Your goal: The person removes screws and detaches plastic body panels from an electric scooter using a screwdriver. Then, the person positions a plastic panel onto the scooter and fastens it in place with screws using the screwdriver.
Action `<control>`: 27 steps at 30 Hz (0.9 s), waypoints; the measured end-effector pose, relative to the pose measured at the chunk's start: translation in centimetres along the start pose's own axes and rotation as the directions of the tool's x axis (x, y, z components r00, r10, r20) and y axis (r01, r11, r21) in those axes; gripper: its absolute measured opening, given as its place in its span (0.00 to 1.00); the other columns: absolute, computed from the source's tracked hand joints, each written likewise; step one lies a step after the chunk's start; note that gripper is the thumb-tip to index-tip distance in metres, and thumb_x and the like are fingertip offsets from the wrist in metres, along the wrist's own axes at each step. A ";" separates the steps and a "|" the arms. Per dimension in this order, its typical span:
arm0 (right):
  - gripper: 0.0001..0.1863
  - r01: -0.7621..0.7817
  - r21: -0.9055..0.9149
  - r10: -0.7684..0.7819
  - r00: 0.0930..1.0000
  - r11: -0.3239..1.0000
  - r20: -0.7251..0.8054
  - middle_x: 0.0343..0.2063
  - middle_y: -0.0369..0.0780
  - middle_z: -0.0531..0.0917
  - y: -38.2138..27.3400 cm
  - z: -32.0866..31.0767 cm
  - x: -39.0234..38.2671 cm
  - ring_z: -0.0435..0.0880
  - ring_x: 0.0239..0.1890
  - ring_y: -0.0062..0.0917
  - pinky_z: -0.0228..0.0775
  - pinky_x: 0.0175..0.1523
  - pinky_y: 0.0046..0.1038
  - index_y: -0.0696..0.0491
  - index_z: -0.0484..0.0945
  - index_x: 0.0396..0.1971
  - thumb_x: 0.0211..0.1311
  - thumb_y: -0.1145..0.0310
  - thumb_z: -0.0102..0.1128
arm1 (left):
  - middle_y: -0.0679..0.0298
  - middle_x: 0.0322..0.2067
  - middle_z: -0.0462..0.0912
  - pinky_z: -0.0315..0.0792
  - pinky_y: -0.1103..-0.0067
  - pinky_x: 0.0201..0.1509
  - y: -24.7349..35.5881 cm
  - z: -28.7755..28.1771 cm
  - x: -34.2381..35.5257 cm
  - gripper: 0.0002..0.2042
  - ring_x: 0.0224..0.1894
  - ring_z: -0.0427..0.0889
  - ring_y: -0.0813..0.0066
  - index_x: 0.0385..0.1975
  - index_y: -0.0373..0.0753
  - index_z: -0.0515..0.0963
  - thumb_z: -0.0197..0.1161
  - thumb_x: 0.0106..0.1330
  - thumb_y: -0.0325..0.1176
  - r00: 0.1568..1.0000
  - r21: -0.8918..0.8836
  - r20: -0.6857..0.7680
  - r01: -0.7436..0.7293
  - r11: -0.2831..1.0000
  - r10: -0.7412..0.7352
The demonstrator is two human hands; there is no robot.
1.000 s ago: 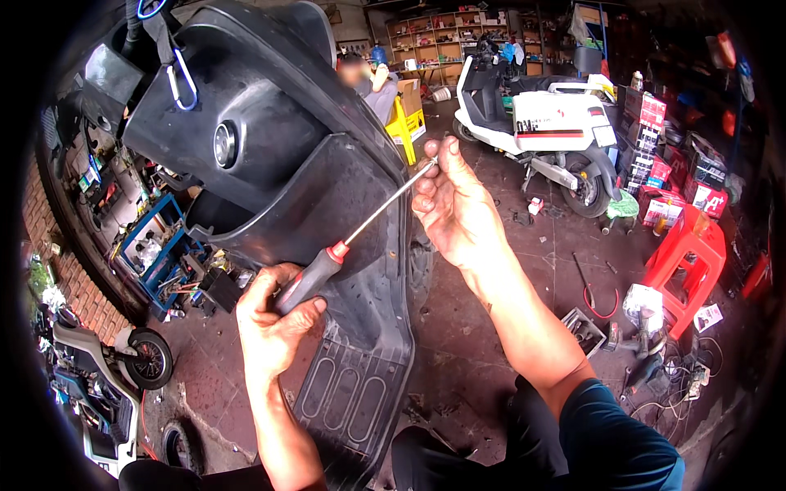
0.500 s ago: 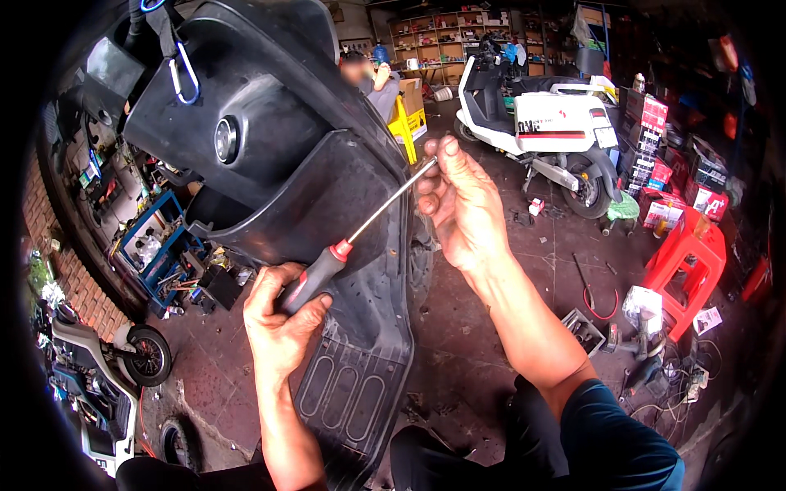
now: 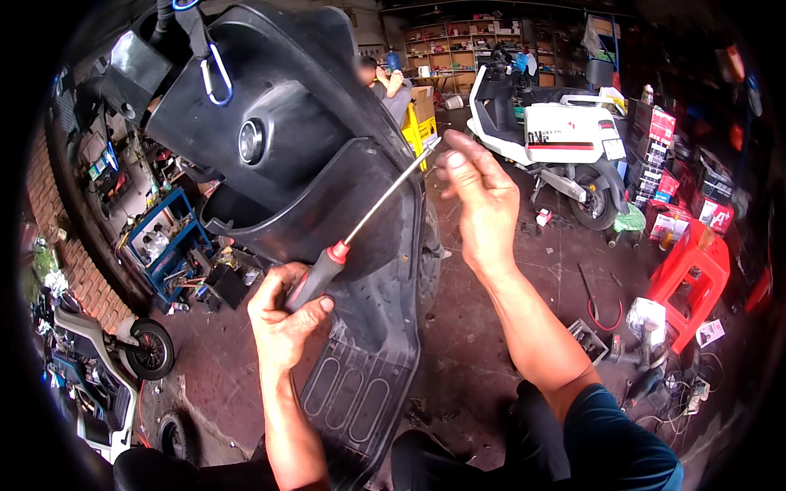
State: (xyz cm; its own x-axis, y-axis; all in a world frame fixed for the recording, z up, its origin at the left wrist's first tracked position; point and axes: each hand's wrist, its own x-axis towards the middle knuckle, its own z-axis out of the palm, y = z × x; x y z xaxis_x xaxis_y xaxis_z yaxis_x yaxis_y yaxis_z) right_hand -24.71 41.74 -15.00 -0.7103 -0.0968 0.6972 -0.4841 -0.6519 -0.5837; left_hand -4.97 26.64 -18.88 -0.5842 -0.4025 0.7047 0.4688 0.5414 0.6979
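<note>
My left hand (image 3: 282,319) is closed around the grey and red handle of a screwdriver (image 3: 378,204), whose long shaft slants up to the right. On its tip sits a small silver piece (image 3: 432,144) that looks like a screw. Just right of the tip is my right hand (image 3: 485,192), fingers partly bent and apart, with nothing visible in it; some fingers are hidden behind the thumb. Behind the screwdriver stands a scooter's black plastic front panel (image 3: 327,176) with a storage pocket, a round lock (image 3: 250,141) and a ribbed footboard (image 3: 348,393) below.
A carabiner (image 3: 217,75) hangs at the panel's upper left. Beyond are a white scooter (image 3: 565,131), a seated person (image 3: 395,94) and shelves (image 3: 458,45). At right stand a red stool (image 3: 692,274) and stacked boxes (image 3: 655,155). A blue rack (image 3: 160,233) and another scooter (image 3: 98,368) are at left.
My right hand has come away from the screwdriver's tip, slightly to the right, uncovering the small silver piece. My left hand keeps its hold. The whole view has shifted a little.
</note>
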 end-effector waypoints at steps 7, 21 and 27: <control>0.21 0.318 -0.184 -0.268 0.930 0.930 0.252 0.43 0.39 0.75 1.0 1.5 0.4 0.76 0.42 0.22 0.70 0.44 0.23 0.56 0.76 0.49 0.53 0.71 0.66 | 0.65 0.31 0.76 0.67 0.82 0.41 -1.1 -0.8 -0.4 0.19 0.34 0.73 0.80 0.36 0.32 0.75 0.74 0.44 0.26 0.999 -0.066 -0.021 -0.029 0.997 0.028; 0.14 0.994 -0.106 -0.257 0.106 0.011 0.961 0.27 0.35 0.77 -5.7 3.6 8.8 0.79 0.33 0.29 0.74 0.34 0.30 0.49 0.78 0.38 0.49 0.67 0.64 | 0.57 0.37 0.78 0.71 0.77 0.39 -2.8 -0.8 -0.7 0.26 0.36 0.77 0.71 0.44 0.33 0.72 0.72 0.44 0.33 0.993 -0.373 -0.113 -0.057 0.926 0.016; 0.12 0.996 -0.030 -0.211 0.046 0.078 0.976 0.30 0.38 0.77 -6.4 3.9 8.9 0.78 0.33 0.32 0.71 0.37 0.28 0.54 0.77 0.37 0.51 0.72 0.64 | 0.58 0.30 0.79 0.71 0.81 0.33 -3.5 -0.5 -3.2 0.22 0.30 0.77 0.76 0.40 0.30 0.72 0.72 0.44 0.24 0.986 -0.412 -0.163 -0.045 0.910 -0.024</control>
State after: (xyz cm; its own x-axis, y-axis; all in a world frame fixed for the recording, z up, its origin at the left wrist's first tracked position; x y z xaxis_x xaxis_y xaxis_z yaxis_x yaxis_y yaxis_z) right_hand -25.97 42.09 -3.40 0.5683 -0.6014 0.5616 -0.7612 -0.1249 0.6364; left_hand -4.46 25.65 -23.49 -0.4799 -0.5302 0.6989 0.7261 0.2070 0.6556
